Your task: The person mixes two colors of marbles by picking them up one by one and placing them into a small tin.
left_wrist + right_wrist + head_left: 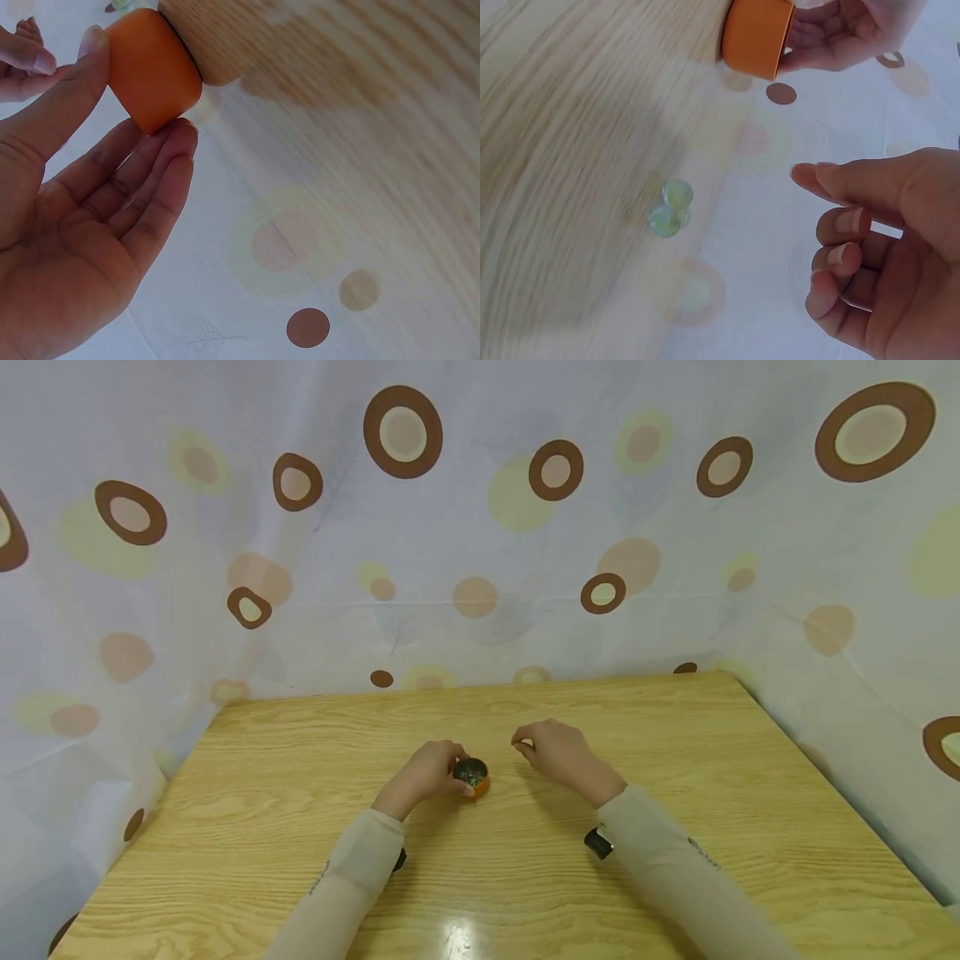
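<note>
My left hand point(429, 770) grips a small orange cup point(482, 787) from its left side, thumb on one side and fingers on the other. Its dark inside holds several shiny greenish pieces. In the left wrist view the cup point(154, 71) shows its smooth orange wall between thumb and fingers. Right of the cup, my right hand point(558, 750) hovers over the table with thumb and index fingertips close together and the other fingers loosely bent; nothing shows between them. Clear glass marbles point(677, 193) with yellow-green swirls lie clustered on the wood in the right wrist view.
The light wooden table point(300, 827) extends around both hands. A white curtain point(450, 543) with brown rings and pale dots hangs behind the table and along both sides. Dark wrist bands point(598, 843) show at the sleeves.
</note>
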### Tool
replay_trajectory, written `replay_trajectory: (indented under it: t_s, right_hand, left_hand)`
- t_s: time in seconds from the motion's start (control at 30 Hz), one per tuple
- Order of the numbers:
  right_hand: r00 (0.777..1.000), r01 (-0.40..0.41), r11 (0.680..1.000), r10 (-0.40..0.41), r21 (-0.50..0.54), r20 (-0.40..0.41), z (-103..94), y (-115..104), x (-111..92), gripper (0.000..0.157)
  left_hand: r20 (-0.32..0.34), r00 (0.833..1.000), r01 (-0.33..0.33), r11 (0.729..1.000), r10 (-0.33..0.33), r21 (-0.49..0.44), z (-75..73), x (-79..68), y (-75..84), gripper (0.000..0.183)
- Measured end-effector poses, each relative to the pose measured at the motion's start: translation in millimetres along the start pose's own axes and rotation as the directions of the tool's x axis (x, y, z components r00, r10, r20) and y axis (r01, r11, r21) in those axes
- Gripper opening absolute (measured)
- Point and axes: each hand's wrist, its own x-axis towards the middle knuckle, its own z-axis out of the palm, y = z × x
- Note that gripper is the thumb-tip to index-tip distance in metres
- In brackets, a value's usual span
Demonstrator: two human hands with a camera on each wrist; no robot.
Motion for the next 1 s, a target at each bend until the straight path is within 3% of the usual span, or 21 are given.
replay_trajectory:
  t_s: [0.43, 0.6, 1.0]
  right_hand:
    - [0.995, -0.069, 0.998, 0.069, -0.005, 0.069, -0.5, 21.8, -6.6, 0.018]
    - [0.996, -0.048, 0.999, 0.049, -0.014, 0.071, 3.4, 32.3, -7.2, 0.013]
    - [0.985, -0.095, 0.994, 0.102, -0.055, 0.136, 4.0, 28.8, -8.7, 0.013]
  left_hand:
    - [-0.007, 1.000, -0.005, 1.000, 0.005, -0.003, -1.5, -1.3, 2.1, 0.044]
    - [-0.006, 1.000, -0.008, 1.000, 0.008, -0.001, -2.7, -2.3, 2.3, 0.044]
    - [0.003, 1.000, -0.016, 1.000, 0.016, 0.008, -2.5, -3.2, 0.1, 0.046]
